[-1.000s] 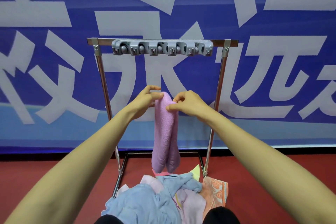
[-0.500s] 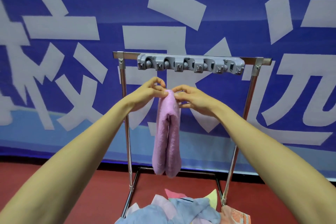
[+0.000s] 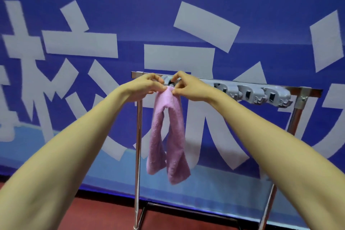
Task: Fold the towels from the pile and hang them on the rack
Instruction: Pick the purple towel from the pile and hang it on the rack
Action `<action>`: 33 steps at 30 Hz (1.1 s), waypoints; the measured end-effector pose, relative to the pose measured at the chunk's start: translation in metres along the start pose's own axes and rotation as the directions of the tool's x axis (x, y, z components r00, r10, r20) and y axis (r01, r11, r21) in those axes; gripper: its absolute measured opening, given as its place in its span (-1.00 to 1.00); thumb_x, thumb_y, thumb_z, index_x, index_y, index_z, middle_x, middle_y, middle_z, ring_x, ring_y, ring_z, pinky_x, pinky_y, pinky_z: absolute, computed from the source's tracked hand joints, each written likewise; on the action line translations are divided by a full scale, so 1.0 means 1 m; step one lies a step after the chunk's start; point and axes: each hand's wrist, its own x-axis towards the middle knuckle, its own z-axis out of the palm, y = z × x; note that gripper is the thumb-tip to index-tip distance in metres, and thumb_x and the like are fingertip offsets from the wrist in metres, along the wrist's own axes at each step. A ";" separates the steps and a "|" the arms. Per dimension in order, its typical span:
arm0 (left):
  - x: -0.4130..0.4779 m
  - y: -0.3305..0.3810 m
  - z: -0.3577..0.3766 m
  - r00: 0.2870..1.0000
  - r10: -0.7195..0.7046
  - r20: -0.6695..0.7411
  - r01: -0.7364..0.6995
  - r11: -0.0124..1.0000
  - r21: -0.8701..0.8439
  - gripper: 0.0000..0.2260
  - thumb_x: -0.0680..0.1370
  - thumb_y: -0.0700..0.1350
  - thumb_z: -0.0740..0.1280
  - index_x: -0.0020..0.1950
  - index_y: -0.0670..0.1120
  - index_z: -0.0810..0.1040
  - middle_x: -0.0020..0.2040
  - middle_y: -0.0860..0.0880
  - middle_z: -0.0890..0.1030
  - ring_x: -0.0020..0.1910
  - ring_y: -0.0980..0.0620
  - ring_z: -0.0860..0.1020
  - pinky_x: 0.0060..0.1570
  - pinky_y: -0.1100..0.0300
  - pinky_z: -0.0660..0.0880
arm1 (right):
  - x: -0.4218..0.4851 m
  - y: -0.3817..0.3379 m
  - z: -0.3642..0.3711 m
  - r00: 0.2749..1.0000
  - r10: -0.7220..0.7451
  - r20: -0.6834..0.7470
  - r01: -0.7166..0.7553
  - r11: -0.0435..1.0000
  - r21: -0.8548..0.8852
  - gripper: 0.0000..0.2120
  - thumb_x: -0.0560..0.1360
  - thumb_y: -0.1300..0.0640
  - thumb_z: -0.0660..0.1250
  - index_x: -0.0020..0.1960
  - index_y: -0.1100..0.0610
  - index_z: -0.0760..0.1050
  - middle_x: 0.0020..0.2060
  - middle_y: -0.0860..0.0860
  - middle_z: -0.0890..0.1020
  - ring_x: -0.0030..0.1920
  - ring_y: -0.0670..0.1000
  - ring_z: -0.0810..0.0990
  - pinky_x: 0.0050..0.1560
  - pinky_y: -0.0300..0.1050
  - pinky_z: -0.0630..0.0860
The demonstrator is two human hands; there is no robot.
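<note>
Pink towel point(image 3: 168, 132) hangs doubled below my left hand point(image 3: 143, 87) and right hand point(image 3: 188, 87), both pinching its bunched top just under the rack's point(image 3: 138, 145) clip strip point(image 3: 252, 93), and if I let go before a clip bites, it may slip and drop.

Pink towel point(image 3: 169, 132), grey rack point(image 3: 261, 96) (blue, white-lettered banner point(image 3: 186, 5) behind)

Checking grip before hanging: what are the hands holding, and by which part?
The left hand and right hand both pinch the folded pink towel at its top fold, one each side, by the grey clip strip.
</note>
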 end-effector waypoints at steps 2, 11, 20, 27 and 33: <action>0.012 -0.003 -0.008 0.999 0.012 -0.036 -0.011 1.000 0.016 -0.79 0.45 -0.16 0.44 0.02 -0.07 0.47 0.05 -0.09 0.56 -0.03 0.04 0.48 -0.03 0.19 0.35 | 0.020 0.002 0.002 0.999 -0.006 -0.031 0.001 0.987 -0.161 -0.76 0.56 0.07 0.26 0.20 0.05 0.35 -0.12 -0.09 0.63 0.05 0.03 0.51 0.16 -0.01 0.35; 0.045 -0.020 -0.014 0.967 -0.005 -0.255 0.010 1.000 0.018 -0.78 0.56 -0.28 0.30 -0.29 -0.13 0.43 -0.36 0.02 0.49 -0.43 0.22 0.46 -0.30 0.27 0.32 | 0.074 0.006 0.019 0.985 0.151 -0.082 -0.168 0.948 -0.271 -0.68 0.55 -0.01 0.24 0.23 0.09 0.28 0.06 0.11 0.57 0.15 0.19 0.44 0.04 0.06 0.33; 0.058 -0.042 -0.008 0.936 -0.102 -0.338 0.061 0.990 -0.129 -0.66 0.44 -0.26 0.42 -0.35 -0.02 0.29 -0.26 -0.03 0.32 -0.22 -0.01 0.33 -0.10 0.13 0.26 | 0.072 0.016 0.027 0.986 0.126 -0.114 -0.150 0.959 -0.241 -0.68 0.53 0.03 0.27 0.22 0.12 0.32 -0.02 0.05 0.60 0.02 0.08 0.51 0.14 0.05 0.23; 0.049 -0.057 0.010 0.850 -0.171 -0.498 0.016 0.954 -0.300 -0.51 0.39 -0.09 0.53 0.23 -0.18 0.43 0.24 -0.13 0.50 0.28 -0.08 0.45 0.12 0.12 0.36 | 0.066 0.022 0.036 0.971 0.013 -0.241 -0.099 0.931 -0.352 -0.65 0.52 -0.03 0.33 0.21 0.09 0.36 -0.04 0.03 0.63 0.07 0.08 0.52 0.17 0.05 0.23; 0.031 -0.067 0.021 0.861 -0.054 -0.506 -0.052 0.980 -0.193 -0.70 0.51 -0.11 0.42 0.20 -0.15 0.52 0.05 -0.04 0.58 -0.07 0.11 0.55 0.10 0.13 0.47 | 0.050 0.025 0.045 0.989 -0.053 -0.138 -0.007 0.914 -0.406 -0.50 0.58 0.22 0.13 0.49 0.05 0.09 -0.05 0.00 0.67 0.17 0.10 0.53 0.45 0.29 -0.14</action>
